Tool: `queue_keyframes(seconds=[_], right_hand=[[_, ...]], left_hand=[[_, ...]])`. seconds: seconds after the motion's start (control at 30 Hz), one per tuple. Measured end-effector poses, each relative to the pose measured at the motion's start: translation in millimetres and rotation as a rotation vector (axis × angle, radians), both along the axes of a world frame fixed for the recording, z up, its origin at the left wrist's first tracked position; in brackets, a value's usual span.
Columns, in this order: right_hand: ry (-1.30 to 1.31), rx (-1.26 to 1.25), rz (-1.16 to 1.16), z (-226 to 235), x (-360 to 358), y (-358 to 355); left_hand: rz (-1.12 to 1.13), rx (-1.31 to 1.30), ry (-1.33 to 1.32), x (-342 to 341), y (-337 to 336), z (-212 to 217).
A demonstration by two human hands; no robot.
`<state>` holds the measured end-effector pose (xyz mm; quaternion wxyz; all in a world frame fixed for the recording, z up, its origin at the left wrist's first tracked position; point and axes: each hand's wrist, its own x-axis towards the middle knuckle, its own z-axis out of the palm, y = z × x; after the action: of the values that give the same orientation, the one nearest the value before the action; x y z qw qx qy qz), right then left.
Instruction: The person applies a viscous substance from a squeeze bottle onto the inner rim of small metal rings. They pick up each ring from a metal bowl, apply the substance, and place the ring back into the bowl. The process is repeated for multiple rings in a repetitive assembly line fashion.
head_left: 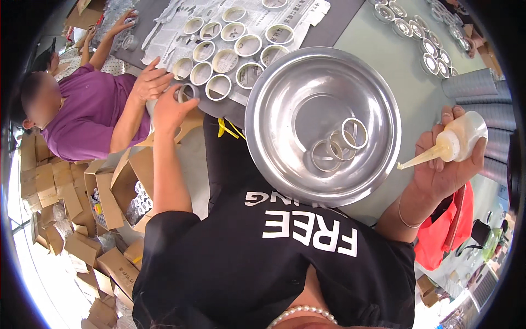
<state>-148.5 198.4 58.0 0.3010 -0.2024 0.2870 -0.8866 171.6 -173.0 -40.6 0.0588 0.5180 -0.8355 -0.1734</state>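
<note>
My left hand (169, 112) pinches a pale ring (179, 94) at the near-left edge of the newspaper. Off to the right, my right hand (445, 174) is wrapped round a translucent squeeze bottle (469, 133). Its long yellowish nozzle (426, 157) points left, with a small blob at the tip. Between my hands a wide shiny metal basin (275, 160) holds several loose rings (354, 133) at its right side. Beyond it, several cream-coloured rings (219, 86) stand on spread newspaper (313, 13).
A co-worker in a purple top (85, 118) sits at left, one hand (152, 82) close to mine. Cardboard boxes (109, 200) crowd the lower left. Silvery round parts (430, 55) lie on the greenish table at far right, near grey rolls (475, 112). A red bag (452, 227) hangs below my right arm.
</note>
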Motion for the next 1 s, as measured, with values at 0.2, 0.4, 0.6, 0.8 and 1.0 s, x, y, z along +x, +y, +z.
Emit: queue_keyframes(seconds=[0.2, 0.4, 0.6, 0.8, 1.0], right_hand=[[-0.009, 0.008, 0.017, -1, 4, 0], [0.025, 0.023, 0.032, 7, 4, 6], [0.080, -0.002, 0.017, 2, -5, 13], [0.081, -0.030, -0.024, 0, 1, 8], [0.153, -0.029, -0.235, 10, 8, 12]], left_hand=[[-0.083, -0.317, -0.002, -27, -28, -17], [-0.073, -0.530, -0.022, -44, -73, -15], [-0.536, 0.304, 0.543, -131, 125, 64], [-1.008, 0.172, 0.105, -204, 209, 25], [-0.975, 0.536, 0.261, -202, 191, 38]])
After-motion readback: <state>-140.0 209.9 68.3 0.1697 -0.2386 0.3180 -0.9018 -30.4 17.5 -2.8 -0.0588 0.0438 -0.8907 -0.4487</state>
